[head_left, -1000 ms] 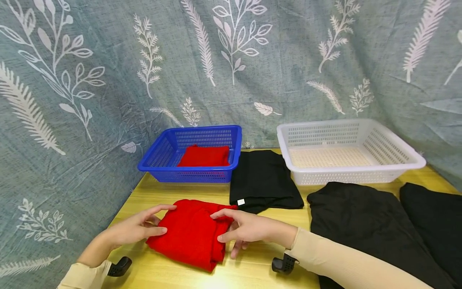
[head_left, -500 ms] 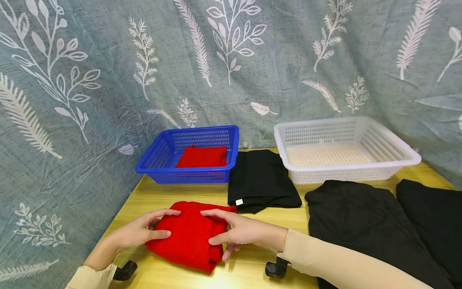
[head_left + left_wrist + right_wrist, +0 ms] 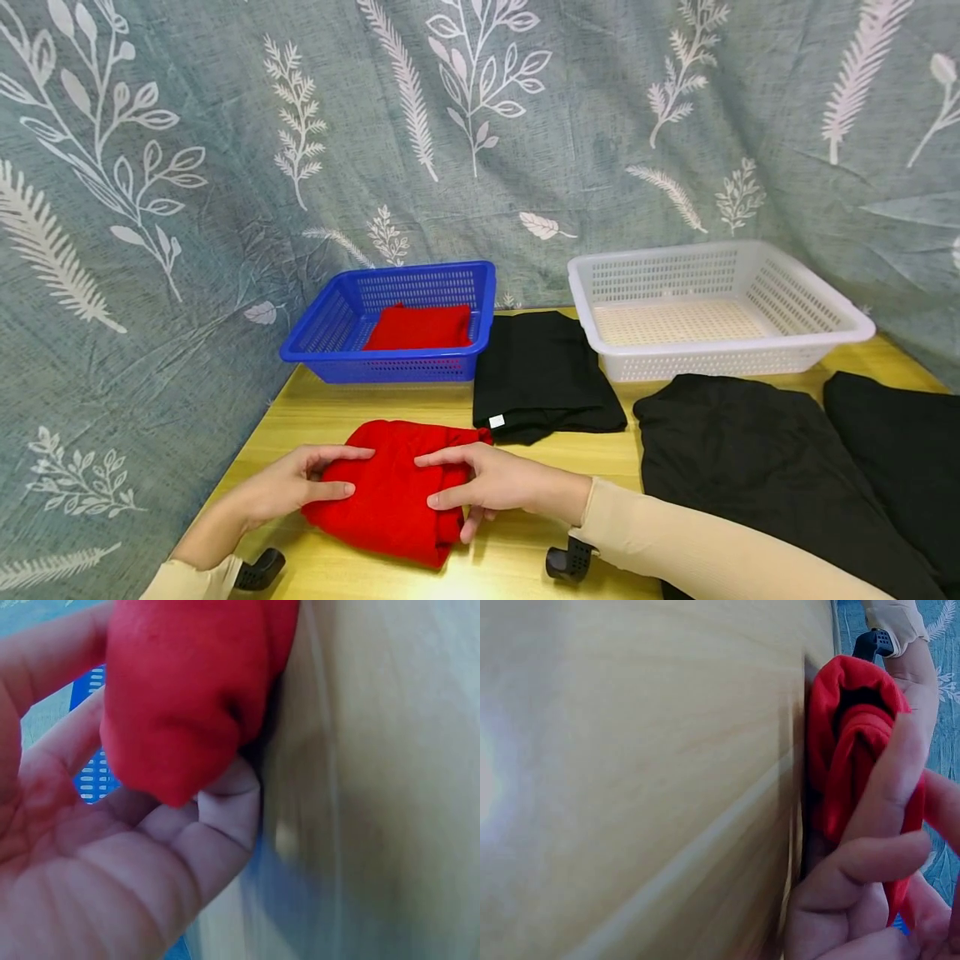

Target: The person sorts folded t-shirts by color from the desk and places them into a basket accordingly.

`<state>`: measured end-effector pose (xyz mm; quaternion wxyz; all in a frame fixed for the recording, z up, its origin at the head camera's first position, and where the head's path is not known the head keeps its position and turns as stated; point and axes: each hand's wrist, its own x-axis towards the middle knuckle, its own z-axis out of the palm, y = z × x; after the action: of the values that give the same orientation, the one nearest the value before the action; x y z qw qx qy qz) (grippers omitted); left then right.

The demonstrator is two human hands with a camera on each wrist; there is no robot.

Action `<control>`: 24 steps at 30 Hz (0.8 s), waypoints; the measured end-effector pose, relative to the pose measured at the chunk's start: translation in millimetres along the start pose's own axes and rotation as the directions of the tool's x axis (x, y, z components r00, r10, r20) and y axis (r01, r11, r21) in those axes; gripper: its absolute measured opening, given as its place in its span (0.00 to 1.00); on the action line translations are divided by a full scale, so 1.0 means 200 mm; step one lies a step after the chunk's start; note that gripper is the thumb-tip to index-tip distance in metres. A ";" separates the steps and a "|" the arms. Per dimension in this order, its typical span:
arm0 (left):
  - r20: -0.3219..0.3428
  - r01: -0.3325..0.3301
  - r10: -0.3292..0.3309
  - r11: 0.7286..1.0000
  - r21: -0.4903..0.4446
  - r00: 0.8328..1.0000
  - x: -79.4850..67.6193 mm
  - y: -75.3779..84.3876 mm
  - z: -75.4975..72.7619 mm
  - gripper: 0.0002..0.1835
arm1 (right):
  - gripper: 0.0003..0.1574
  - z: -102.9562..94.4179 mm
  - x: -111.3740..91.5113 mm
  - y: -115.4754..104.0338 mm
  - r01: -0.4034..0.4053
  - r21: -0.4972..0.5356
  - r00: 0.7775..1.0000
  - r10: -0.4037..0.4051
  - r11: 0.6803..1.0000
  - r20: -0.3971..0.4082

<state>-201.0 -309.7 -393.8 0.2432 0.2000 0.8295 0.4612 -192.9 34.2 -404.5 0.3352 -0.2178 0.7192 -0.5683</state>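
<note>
A folded red cloth point(image 3: 393, 508) lies on the wooden table between both hands. My left hand point(image 3: 281, 483) grips its left side, thumb and index finger on top. In the left wrist view, the curled lower fingers of the left hand point(image 3: 217, 832) reach beneath the rounded edge of the red cloth point(image 3: 187, 690). At the opposite side, my right hand point(image 3: 502, 479) holds the layered edge, with thumb and index finger above. The right wrist view shows the rolled layers of the cloth point(image 3: 840, 750) and the right hand's fingers point(image 3: 840, 877) at and under that edge.
A blue basket point(image 3: 390, 367) containing another folded red cloth point(image 3: 420, 327) stands at the back left. A white basket point(image 3: 720, 360) is at the back right. Black folded cloth point(image 3: 543, 367) with a white label lies between them; more black clothes point(image 3: 750, 467) lie on the right.
Both hands have moved slightly inward over the red cloth, their fingertips reaching further across its top. The cloth's left side is a little more bunched. The head view has shifted slightly.
</note>
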 end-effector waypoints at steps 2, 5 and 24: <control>-0.001 0.005 -0.005 1.000 0.005 1.000 0.00 0.00 0.00 0.31 | 0.34 0.00 0.00 0.01 0.008 0.004 1.000 -0.008 1.000 -0.012; 0.006 0.011 -0.011 1.000 -0.003 1.000 -0.01 0.00 0.00 0.31 | 0.34 0.01 0.00 0.01 0.016 0.010 1.000 -0.015 1.000 -0.025; -0.003 -0.015 0.015 0.993 -0.119 1.000 -0.03 -0.01 0.01 0.30 | 0.34 0.00 0.01 0.02 0.027 0.007 0.999 -0.027 1.000 -0.045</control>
<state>-194.5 -312.9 -394.1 0.2503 0.1907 0.7993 0.5119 -193.9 33.7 -408.1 0.3123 -0.2133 0.7213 -0.5802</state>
